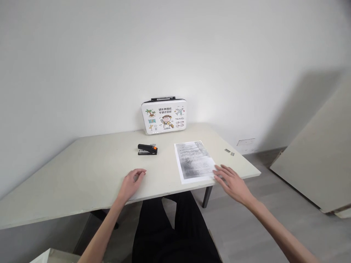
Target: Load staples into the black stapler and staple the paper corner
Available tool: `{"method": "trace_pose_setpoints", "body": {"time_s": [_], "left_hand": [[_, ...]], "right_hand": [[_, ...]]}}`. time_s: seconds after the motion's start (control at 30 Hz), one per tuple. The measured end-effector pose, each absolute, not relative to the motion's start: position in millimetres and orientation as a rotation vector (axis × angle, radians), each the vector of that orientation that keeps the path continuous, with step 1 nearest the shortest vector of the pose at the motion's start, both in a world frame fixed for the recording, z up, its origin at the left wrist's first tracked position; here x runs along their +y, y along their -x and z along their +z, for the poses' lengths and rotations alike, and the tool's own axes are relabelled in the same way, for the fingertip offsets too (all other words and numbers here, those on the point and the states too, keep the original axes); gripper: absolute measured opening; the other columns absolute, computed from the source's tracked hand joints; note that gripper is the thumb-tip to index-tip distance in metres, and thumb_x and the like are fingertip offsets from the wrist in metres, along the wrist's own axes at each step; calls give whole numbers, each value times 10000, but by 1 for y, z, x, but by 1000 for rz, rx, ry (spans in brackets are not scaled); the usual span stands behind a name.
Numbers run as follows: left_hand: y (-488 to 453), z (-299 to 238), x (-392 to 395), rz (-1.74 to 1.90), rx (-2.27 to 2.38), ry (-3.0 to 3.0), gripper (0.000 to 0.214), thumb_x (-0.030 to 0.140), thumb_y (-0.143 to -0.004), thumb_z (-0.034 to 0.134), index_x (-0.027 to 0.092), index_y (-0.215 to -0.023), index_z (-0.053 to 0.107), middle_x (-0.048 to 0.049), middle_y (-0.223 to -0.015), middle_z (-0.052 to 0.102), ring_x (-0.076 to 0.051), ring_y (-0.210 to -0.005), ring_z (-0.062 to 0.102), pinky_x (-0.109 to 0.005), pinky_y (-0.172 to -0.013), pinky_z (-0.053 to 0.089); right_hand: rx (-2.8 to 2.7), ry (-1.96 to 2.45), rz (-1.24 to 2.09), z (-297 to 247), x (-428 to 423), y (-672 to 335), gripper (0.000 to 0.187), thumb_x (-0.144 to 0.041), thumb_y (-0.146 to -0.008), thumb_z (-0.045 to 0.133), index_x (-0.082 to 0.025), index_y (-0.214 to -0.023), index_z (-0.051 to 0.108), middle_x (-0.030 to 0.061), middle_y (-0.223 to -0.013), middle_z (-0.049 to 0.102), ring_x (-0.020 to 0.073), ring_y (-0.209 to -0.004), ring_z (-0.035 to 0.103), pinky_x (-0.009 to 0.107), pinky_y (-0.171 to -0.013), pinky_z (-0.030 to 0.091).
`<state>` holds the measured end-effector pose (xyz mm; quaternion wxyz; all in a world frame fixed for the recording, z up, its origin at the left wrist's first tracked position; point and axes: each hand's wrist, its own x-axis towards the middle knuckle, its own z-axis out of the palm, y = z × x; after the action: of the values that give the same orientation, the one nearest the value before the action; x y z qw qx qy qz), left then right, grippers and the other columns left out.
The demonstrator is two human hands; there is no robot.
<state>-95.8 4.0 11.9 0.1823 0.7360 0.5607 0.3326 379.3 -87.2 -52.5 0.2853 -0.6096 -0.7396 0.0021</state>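
A sheet of printed paper [193, 160] lies flat on the white table, its print partly dark and smudged. My right hand [233, 182] rests at the sheet's lower right corner with fingers spread, fingertips touching its edge. On the table's front part lies my left hand [131, 183], its fingers loosely curled and the thumb tip near the index finger; I see nothing in it. Beyond that hand sits a black stapler [147, 149] with an orange patch at its right end. Two small greyish strips [229, 151], too small to identify, lie right of the paper.
A white case [164, 118] with cartoon travel pictures and a black handle stands at the table's back, near the wall. The table [82, 175] ends close to my legs. A large pale panel [315, 157] stands on the floor at right. A white box corner [52, 255] shows lower left.
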Motion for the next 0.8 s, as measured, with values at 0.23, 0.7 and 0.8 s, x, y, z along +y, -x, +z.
{"method": "trace_pose_setpoints", "body": {"time_s": [0.23,0.7,0.8], "left_hand": [[99,8,3,950,1573,-2114,324,477,-986,512,261,-1061,742,-41,-1146,784,-262,-1079,728,-382,-986,563],[101,4,2,981,1530,-2186,287,428,-1013,504,264,-1050,737,-34,-1103,786,-248,-1029,730,-391,-980,564],[101,2,4,990,1509,-2227,293,445,-1013,509,261,-1053,733,-42,-1116,777,-259,-1074,712,-424,-1020,547]], "right_hand": [[-2027,1426,381,-22,-102,-331,392,-505,-1103,424,-381,-1362,691,-14,-1519,633,259,-1467,527,478,-1184,500],[-2254,1523,367,-30,-33,-298,623,-642,-1091,284,-350,-1608,472,-43,-1738,296,289,-1646,177,560,-1338,174],[-2282,1479,375,-28,-45,-289,594,-641,-1090,294,-385,-1587,497,-66,-1730,316,304,-1648,163,585,-1334,157]]}}
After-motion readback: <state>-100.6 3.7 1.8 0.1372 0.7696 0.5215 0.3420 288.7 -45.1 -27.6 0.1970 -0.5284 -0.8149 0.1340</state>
